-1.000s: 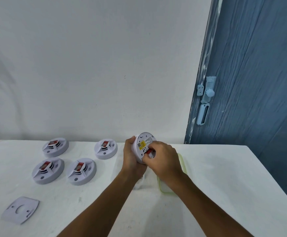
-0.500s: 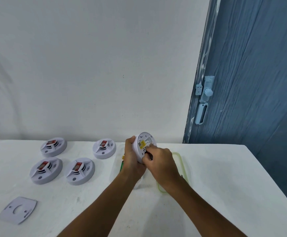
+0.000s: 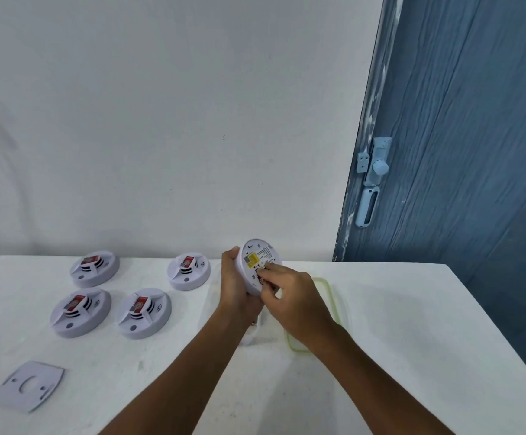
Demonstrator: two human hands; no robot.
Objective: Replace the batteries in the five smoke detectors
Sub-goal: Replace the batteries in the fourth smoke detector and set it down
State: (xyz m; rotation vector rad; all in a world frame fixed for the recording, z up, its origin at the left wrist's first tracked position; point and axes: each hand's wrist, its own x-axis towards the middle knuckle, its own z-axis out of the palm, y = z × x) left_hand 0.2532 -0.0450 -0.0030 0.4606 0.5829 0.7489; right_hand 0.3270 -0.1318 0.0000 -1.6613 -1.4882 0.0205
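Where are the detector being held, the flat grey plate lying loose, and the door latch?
held smoke detector (image 3: 257, 262): head view, on its labelled back face.
mounting plate (image 3: 29, 386): head view, on its flat top, near the table's front left.
door latch (image 3: 377, 166): head view, on its round knob.

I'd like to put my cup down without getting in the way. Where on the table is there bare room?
The table is bare on its right part, between the green-rimmed lid and the door-side edge. The near strip between the flat plate and the forearms is bare too. The left back is crowded with four smoke detectors, and the hands work mid-table.
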